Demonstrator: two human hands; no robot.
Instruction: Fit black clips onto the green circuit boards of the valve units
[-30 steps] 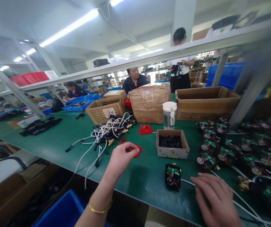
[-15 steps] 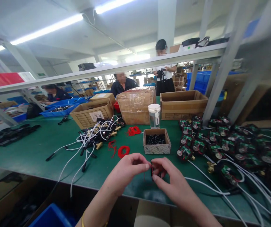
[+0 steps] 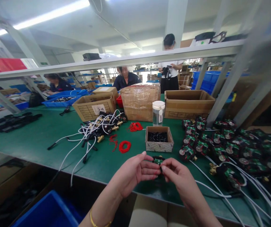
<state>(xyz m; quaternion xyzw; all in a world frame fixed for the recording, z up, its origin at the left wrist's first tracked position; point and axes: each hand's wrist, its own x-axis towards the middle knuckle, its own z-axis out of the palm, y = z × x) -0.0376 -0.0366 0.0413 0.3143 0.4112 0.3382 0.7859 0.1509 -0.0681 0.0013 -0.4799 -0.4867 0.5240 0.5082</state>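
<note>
Between my hands is a small black unit with a green circuit board (image 3: 158, 160). My right hand (image 3: 179, 176) is closed, its thumb and forefinger pinching the near right edge of that unit; exactly what lies under the fingertips is hidden. My left hand (image 3: 135, 171) lies along the unit's left side, thumb raised and fingers stretched out, fingertips touching or very near it. A trace of thin red wire shows beside the left fingertips. Just beyond stands a small carton (image 3: 159, 146) of short black pieces. A red wire coil (image 3: 125, 146) rests to its left.
Several similar circuit-board units (image 3: 202, 146) with white cables cover the right side. At left lies a heap of white cables (image 3: 88, 135) with brass fittings. Behind stand a taped box (image 3: 140, 102), an open carton (image 3: 189, 105) and a lidded cup (image 3: 158, 115). Co-workers are beyond the shelf (image 3: 126, 61).
My left hand has gone from a thumb-and-finger pinch to outstretched fingers. The unit now shows its green board side, and my right hand grips its near edge. The view has shifted slightly.
</note>
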